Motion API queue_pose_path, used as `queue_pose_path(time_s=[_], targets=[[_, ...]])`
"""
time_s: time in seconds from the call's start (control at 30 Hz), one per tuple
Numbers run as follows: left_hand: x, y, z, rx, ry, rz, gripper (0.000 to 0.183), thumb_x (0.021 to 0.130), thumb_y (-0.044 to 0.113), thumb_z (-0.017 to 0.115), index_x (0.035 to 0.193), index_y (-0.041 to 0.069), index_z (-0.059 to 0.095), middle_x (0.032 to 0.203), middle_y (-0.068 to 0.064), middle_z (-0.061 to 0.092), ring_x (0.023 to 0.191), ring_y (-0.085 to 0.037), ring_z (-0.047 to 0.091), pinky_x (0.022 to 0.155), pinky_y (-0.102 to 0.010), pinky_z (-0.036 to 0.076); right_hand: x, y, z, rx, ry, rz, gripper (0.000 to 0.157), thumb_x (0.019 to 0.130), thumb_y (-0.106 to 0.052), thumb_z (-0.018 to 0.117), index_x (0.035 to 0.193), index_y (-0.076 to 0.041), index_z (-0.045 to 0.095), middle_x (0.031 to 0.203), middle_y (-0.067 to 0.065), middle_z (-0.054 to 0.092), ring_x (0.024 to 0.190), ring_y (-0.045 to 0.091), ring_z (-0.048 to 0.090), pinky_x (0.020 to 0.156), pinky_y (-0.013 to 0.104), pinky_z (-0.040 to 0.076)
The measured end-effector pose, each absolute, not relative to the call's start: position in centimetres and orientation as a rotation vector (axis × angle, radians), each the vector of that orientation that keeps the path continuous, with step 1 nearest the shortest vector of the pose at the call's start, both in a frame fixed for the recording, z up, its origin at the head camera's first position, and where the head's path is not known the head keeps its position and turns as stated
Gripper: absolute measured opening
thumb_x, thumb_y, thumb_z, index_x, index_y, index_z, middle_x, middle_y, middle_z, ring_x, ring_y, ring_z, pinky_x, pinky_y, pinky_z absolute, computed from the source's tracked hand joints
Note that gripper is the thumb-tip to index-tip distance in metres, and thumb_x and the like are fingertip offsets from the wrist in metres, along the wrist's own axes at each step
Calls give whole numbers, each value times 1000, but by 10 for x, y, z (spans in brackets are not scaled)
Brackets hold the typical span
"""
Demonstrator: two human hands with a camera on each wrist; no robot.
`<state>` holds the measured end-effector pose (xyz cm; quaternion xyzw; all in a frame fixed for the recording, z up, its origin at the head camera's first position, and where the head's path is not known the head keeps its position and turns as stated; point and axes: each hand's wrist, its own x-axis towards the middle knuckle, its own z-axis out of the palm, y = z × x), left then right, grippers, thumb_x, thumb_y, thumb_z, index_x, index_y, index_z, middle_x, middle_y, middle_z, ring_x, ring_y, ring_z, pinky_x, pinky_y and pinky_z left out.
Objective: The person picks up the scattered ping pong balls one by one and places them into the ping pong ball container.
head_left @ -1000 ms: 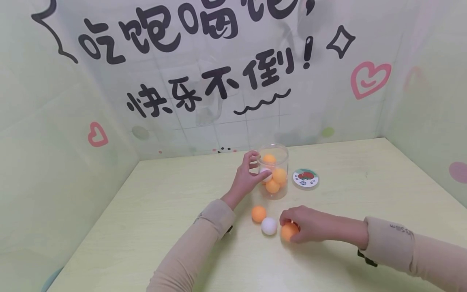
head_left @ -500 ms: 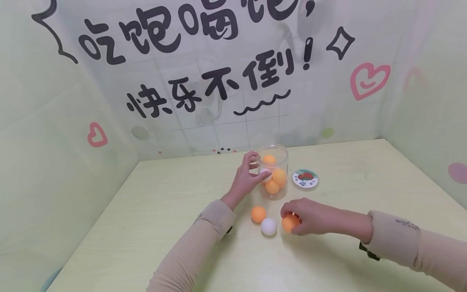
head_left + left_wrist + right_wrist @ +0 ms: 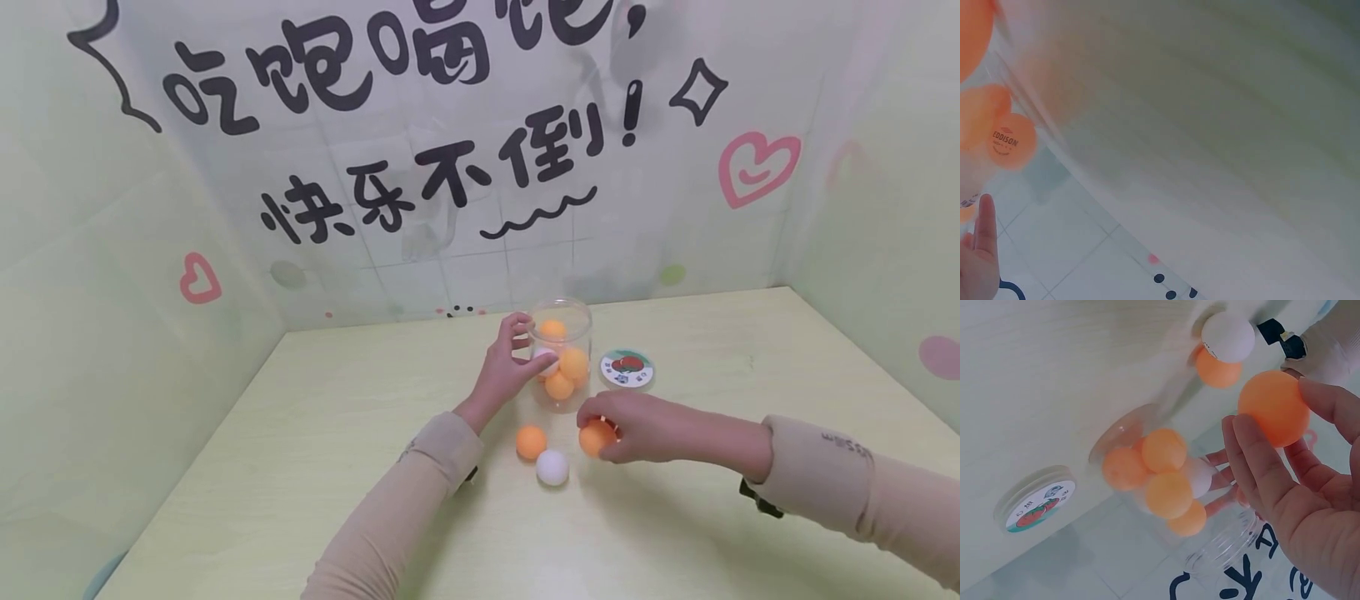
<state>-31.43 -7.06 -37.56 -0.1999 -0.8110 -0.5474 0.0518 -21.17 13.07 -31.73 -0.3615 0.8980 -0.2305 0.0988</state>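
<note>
A clear plastic jar [image 3: 564, 404] stands upright toward the back of the table, with several orange and white ping-pong balls inside. My left hand [image 3: 501, 367] holds the jar from its left side, thumb at the front and fingers behind. In the right wrist view an orange ping-pong ball [image 3: 1274, 407] is pinched between the thumb and fingers of my right hand [image 3: 1310, 506]. In the head view that ball hangs above the table, in front of the jar. On the tabletop to its left lie a second orange ball [image 3: 531, 442] and a white ball [image 3: 552, 468], close together.
A round lid [image 3: 627, 368] with a tomato picture lies flat on the table, right of the jar. Behind the pale wooden table [image 3: 337, 433] hangs a printed sheet [image 3: 420, 250] with large black characters. Pale side walls [image 3: 885, 208] flank the table.
My right hand has lifted the orange ball off the table and carried it toward the jar. My left hand and the jar have stayed in place.
</note>
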Motion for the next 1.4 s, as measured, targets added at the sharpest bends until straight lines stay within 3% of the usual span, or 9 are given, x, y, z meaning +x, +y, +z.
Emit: queue_pose_path(time_s=[0.53, 0.9, 1.13, 1.4], targets=[[-314, -71, -377, -625, -2457, -1671, 59, 79, 23, 72, 125, 18, 35, 131, -9, 45, 114, -27, 52, 83, -33, 53, -225, 130, -296, -1225, 2811, -600, 24, 74, -3, 67, 97, -5, 62, 75, -7, 54, 65, 7, 45, 59, 19, 42], [-317, -70, -379, -642, -2437, -1688, 61, 79, 22, 72, 127, 17, 34, 133, -14, 44, 115, -31, 51, 84, -37, 52, -236, 126, -278, -1136, 2824, -703, 25, 77, 0, 62, 102, -2, 63, 92, 5, 62, 76, 17, 52, 64, 24, 48], [-316, -70, -377, -624, -2455, -1667, 60, 79, 22, 72, 126, 17, 34, 130, -11, 46, 114, -29, 53, 81, -32, 53, -246, 123, -268, -1045, 2891, -716, 29, 79, -2, 64, 107, 0, 62, 100, 10, 63, 81, 20, 53, 69, 30, 52], [-308, -70, -368, -613, -2472, -1687, 60, 80, 23, 72, 126, 15, 34, 133, -11, 44, 116, -30, 51, 85, -36, 52, -257, 120, -262, -977, 2947, -732, 35, 81, -4, 63, 115, 1, 58, 108, 14, 61, 91, 26, 55, 77, 37, 53]])
